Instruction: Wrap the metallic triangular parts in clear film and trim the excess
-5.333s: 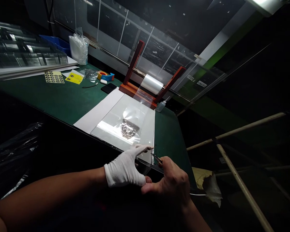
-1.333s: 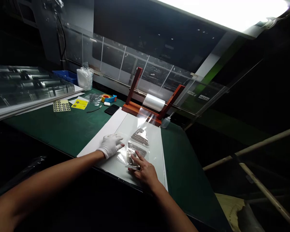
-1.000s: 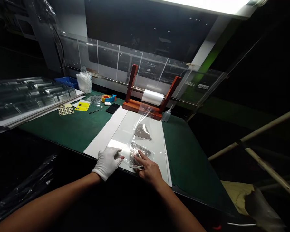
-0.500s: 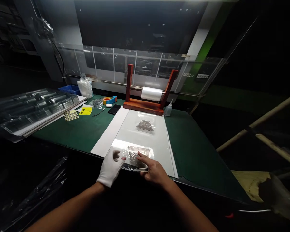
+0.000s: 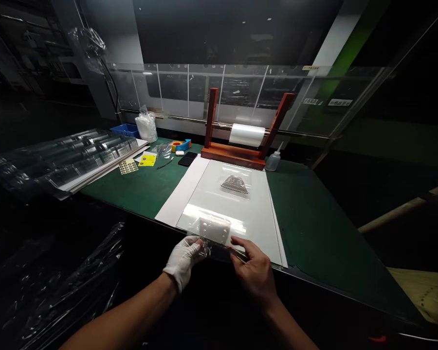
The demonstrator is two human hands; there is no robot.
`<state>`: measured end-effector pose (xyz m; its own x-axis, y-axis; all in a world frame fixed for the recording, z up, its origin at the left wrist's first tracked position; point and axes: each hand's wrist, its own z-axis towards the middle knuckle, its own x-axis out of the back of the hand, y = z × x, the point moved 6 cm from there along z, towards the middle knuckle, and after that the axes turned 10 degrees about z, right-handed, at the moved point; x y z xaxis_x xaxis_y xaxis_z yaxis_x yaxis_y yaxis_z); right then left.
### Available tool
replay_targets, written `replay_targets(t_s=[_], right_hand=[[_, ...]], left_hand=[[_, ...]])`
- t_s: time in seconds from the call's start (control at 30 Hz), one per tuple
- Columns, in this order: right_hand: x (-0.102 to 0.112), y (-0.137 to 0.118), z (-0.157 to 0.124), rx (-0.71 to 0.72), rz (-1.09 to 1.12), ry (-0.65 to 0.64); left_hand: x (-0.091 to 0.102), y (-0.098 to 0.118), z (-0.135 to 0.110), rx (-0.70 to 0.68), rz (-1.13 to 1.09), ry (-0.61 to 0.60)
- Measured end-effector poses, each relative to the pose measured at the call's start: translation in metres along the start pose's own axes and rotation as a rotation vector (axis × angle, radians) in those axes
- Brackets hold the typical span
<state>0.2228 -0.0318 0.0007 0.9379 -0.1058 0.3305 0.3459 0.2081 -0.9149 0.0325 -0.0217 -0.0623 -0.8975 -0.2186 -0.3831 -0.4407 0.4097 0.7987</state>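
Note:
Between my hands, at the near edge of a glass sheet (image 5: 253,214), is a flat piece in clear plastic film (image 5: 219,251), tilted so that mostly its dark edge shows. My left hand (image 5: 182,260), in a white glove with bare fingertips, pinches the crinkled film at its left end. My bare right hand (image 5: 253,267) grips the right end, thumb below and fingers above. A pale dotted patch shows on the glass just beyond; I cannot tell if it is a reflection. Farther up the glass lies a trapezoid-shaped piece (image 5: 235,183) under clear film.
A wooden stand (image 5: 233,155) holds a roll of clear film (image 5: 247,135) at the back. Beside it stands a squeeze bottle (image 5: 273,161). Leftward are a phone (image 5: 187,159), a tape dispenser (image 5: 182,145), a sticker sheet (image 5: 128,166) and clear plastic trays (image 5: 95,150).
The wrapped piece has gone from lying face-up to tilted nearly edge-on. My left hand has closed on the film's left end. The view has shifted, so the bench appears farther right.

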Motion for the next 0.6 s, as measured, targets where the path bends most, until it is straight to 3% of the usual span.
replay_targets(t_s=[0.07,0.13,0.37,0.43,0.53,0.6], right_hand=[[-0.007,0.007,-0.010,-0.185,0.149,0.081],[-0.020,0.010,-0.014,-0.283,0.293,0.077],[-0.050,0.000,-0.006,-0.335,0.594,-0.057],[-0.051,-0.002,-0.005,-0.314,0.584,-0.038],[-0.052,-0.006,-0.004,-0.280,0.467,0.050],[-0.058,-0.012,-0.004,-0.269,0.397,0.054]], left_hand=[[0.007,0.006,-0.008,-0.053,-0.029,-0.002],[0.012,0.012,-0.016,-0.083,-0.040,-0.004],[0.025,0.023,-0.029,-0.089,-0.011,-0.065],[0.043,0.030,-0.027,-0.157,0.066,0.065],[0.073,0.046,-0.032,-0.323,0.210,0.363],[0.078,0.054,-0.040,-0.391,0.276,0.389]])
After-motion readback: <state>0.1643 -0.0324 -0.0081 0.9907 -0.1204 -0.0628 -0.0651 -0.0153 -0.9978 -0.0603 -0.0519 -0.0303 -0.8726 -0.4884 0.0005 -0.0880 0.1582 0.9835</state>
